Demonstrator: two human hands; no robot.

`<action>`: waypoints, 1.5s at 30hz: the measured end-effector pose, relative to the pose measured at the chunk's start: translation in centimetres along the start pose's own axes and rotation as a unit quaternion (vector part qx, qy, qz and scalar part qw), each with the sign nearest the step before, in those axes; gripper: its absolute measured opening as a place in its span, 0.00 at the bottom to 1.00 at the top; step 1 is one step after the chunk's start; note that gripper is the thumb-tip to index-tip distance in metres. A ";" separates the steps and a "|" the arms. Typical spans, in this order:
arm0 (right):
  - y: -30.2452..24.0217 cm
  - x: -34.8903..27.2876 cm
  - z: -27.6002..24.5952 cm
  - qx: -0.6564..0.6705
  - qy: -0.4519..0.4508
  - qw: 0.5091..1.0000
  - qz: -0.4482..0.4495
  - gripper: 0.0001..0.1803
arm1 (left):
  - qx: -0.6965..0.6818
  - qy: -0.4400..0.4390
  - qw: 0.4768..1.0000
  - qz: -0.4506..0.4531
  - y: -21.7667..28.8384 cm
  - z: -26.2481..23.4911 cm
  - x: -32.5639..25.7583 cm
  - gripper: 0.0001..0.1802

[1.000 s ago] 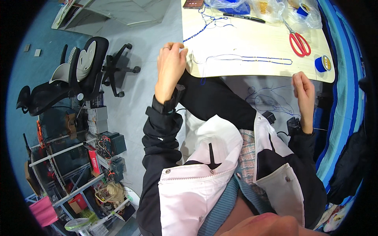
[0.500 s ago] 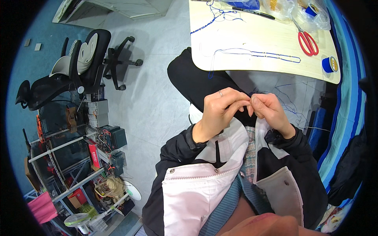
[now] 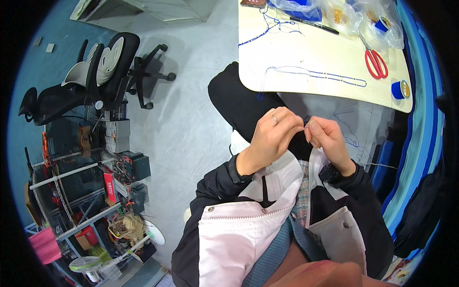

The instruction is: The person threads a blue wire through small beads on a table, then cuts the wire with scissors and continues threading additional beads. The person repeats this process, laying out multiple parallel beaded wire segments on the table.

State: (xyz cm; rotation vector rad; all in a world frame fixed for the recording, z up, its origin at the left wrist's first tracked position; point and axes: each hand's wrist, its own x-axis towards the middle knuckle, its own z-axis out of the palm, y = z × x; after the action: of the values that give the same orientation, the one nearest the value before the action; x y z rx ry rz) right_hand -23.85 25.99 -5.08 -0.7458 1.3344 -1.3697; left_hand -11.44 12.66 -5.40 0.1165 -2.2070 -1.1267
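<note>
My left hand (image 3: 276, 133) and my right hand (image 3: 329, 141) meet fingertip to fingertip above my lap. Both are closed in a pinch, thumb against fingers. What sits between the fingertips is too small to make out. Loose blue thread (image 3: 353, 141) trails below and to the right of my right hand, beyond the table's near edge. On the table lies a blue beaded cord (image 3: 338, 77) in a long narrow loop, its thin thread ends running left and hanging over the edge. A second beaded strand (image 3: 256, 39) lies farther left with tangled thread.
On the pale table (image 3: 287, 52) are red-handled scissors (image 3: 376, 64), a blue thread spool (image 3: 397, 91), a black pen (image 3: 314, 25) and a plastic bag (image 3: 342, 16) of gold beads. A blue striped curtain (image 3: 420, 119) hangs at right. An office chair (image 3: 103, 76) and a cluttered rack (image 3: 81, 191) stand left.
The view has shifted slightly, so the table appears a little lower and farther right. My left hand's knuckles are raised a bit more; both hands remain pinched together.
</note>
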 end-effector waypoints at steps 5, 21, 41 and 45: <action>-3.8 -1.5 0.5 -0.169 0.014 0.978 -0.124 0.11 | -0.064 0.065 0.994 0.053 2.3 -2.8 1.1 0.07; -9.4 1.4 1.4 -0.017 -0.237 0.872 -0.427 0.08 | -0.266 0.000 0.960 0.087 -0.2 -10.0 5.7 0.14; -3.0 9.7 -4.1 -0.543 0.062 0.819 -0.176 0.16 | -0.030 -0.176 0.961 -0.213 -18.1 -12.7 13.1 0.07; -4.6 14.2 -5.1 -0.620 -0.048 0.753 -0.217 0.29 | -0.134 -0.105 0.959 -0.227 -15.6 -13.8 14.4 0.08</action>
State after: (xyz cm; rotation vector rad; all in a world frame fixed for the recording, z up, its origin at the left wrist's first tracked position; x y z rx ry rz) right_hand -33.55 13.53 -4.79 -2.0787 2.0098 -0.5406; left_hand -17.91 -11.76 -3.99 0.4193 -2.2455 -1.7515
